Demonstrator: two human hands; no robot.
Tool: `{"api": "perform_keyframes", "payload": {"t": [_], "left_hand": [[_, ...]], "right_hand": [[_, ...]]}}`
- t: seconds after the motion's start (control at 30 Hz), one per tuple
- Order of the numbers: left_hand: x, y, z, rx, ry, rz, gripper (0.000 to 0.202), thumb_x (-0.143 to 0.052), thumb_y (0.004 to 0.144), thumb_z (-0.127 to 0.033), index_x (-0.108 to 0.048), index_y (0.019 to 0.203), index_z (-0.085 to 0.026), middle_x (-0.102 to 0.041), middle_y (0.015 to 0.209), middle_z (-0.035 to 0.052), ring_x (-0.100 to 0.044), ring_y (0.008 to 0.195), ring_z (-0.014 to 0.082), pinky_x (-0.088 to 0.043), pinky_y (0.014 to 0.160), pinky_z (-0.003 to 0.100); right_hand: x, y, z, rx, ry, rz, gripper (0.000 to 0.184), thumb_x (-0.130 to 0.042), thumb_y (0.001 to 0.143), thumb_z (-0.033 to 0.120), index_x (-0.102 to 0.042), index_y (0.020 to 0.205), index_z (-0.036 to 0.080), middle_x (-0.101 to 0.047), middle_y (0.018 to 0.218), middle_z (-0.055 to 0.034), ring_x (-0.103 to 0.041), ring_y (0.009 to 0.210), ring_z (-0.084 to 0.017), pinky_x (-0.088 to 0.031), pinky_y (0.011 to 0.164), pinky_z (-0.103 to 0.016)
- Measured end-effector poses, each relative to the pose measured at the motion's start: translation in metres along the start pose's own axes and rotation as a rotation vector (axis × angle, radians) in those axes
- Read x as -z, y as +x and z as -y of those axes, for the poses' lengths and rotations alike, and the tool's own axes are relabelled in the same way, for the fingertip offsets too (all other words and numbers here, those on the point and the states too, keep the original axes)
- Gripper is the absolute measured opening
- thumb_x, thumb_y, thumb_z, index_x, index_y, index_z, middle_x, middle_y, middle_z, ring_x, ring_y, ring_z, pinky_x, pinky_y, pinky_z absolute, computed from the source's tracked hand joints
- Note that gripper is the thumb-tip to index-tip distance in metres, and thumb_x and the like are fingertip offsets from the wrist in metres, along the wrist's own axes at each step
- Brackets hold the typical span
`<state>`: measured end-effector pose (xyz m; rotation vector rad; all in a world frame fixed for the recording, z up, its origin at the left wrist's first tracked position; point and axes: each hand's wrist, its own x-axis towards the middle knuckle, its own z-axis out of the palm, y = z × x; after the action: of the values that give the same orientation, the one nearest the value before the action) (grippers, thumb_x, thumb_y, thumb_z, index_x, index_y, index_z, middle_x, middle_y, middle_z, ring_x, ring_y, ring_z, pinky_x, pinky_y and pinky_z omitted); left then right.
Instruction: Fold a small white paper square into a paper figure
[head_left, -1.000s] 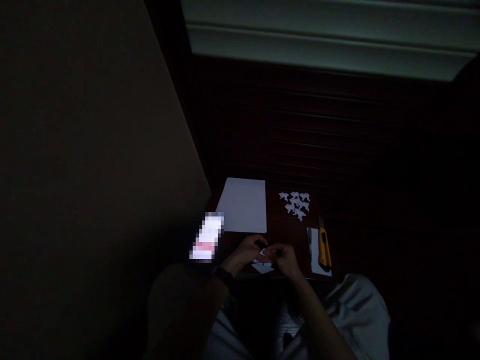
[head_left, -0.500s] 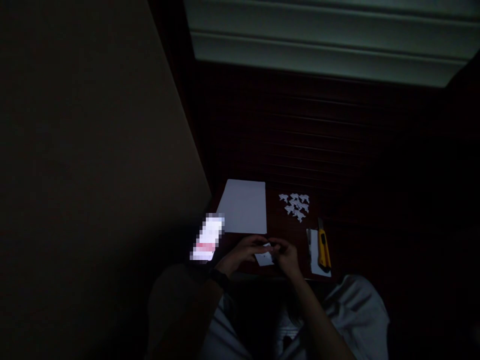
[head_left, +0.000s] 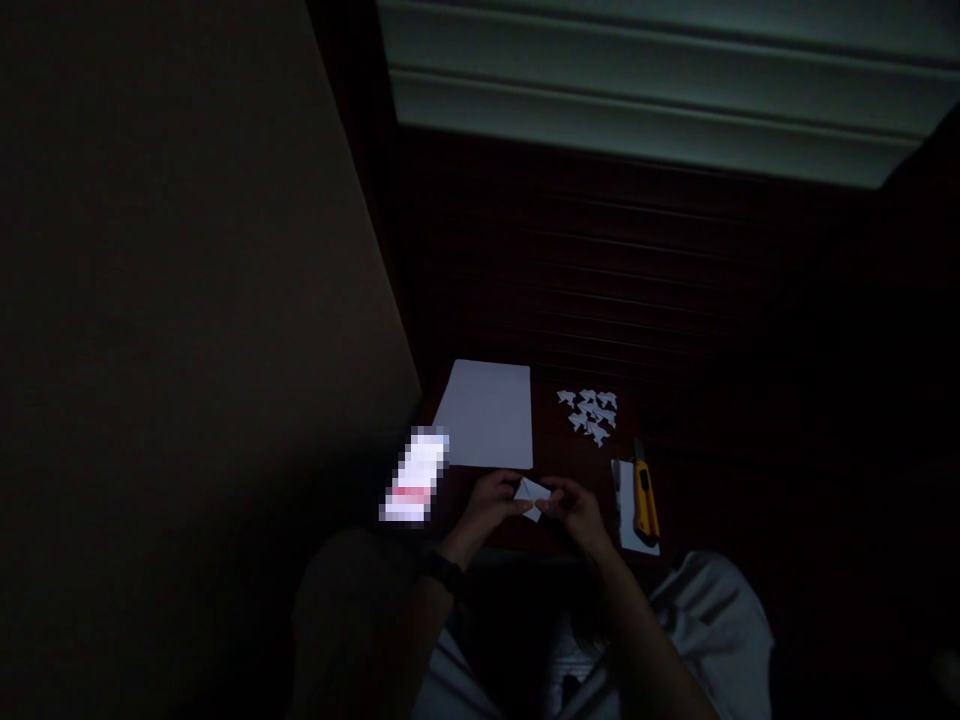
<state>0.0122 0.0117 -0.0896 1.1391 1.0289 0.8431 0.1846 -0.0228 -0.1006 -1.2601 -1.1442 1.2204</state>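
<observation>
Pinching the small folded paper [head_left: 532, 491] at opposite sides with left hand [head_left: 490, 500] and right hand [head_left: 577, 510], best to align edges first, then press creases flat.

1 dark wristband [head_left: 442, 572], left; pale creased legwear [head_left: 724, 610]; forearms [head_left: 645, 630] bare

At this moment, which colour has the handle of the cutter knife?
The handle is mostly yellow with black parts, as the head view shows.
</observation>
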Motion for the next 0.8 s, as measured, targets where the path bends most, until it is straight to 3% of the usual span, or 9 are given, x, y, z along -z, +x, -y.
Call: {"api": "perform_keyframes", "payload": {"t": [0.2,0.33,0.57,0.8], "left_hand": [[0.002,-0.002,-0.001,-0.046,-0.061,0.108,0.043,-0.075,0.051,-0.02,-0.057,0.09,-0.012,-0.065,0.079,0.0062,-0.061,0.072,0.0184,-0.046,0.065,0.027],[-0.001,-0.002,0.004,-0.063,-0.025,0.051,0.04,-0.072,0.055,-0.02,-0.056,0.091,-0.011,-0.063,0.073,0.0041,-0.06,0.067,0.017,-0.045,0.06,0.026],[-0.004,0.001,0.012,-0.055,0.007,0.036,0.039,-0.072,0.052,-0.015,-0.053,0.087,-0.014,-0.06,0.067,-0.0003,-0.059,0.063,0.0148,-0.043,0.054,0.022],[-0.005,0.002,0.014,-0.029,0.012,-0.036,0.039,-0.072,0.049,-0.013,-0.05,0.081,-0.015,-0.057,0.062,-0.003,-0.058,0.058,0.0136,-0.041,0.05,0.02]], "right_hand": [[-0.006,-0.001,0.001,0.023,-0.072,0.048,0.04,-0.069,0.06,0.023,-0.058,0.097,0.019,-0.049,0.059,0.005,-0.046,0.053,-0.01,-0.038,0.05,-0.021],[-0.008,-0.003,0.003,0.021,-0.112,0.006,0.041,-0.069,0.058,0.021,-0.055,0.096,0.02,-0.051,0.06,0.0053,-0.047,0.054,-0.011,-0.039,0.051,-0.021],[-0.005,0.001,0.007,-0.015,-0.181,0.185,0.042,-0.067,0.055,0.014,-0.055,0.095,0.02,-0.053,0.067,0.0048,-0.048,0.057,-0.011,-0.039,0.051,-0.019],[-0.009,0.004,0.001,-0.072,-0.172,0.134,0.041,-0.065,0.054,0.012,-0.054,0.093,0.02,-0.052,0.064,0.0054,-0.047,0.053,-0.01,-0.036,0.045,-0.017]]}}
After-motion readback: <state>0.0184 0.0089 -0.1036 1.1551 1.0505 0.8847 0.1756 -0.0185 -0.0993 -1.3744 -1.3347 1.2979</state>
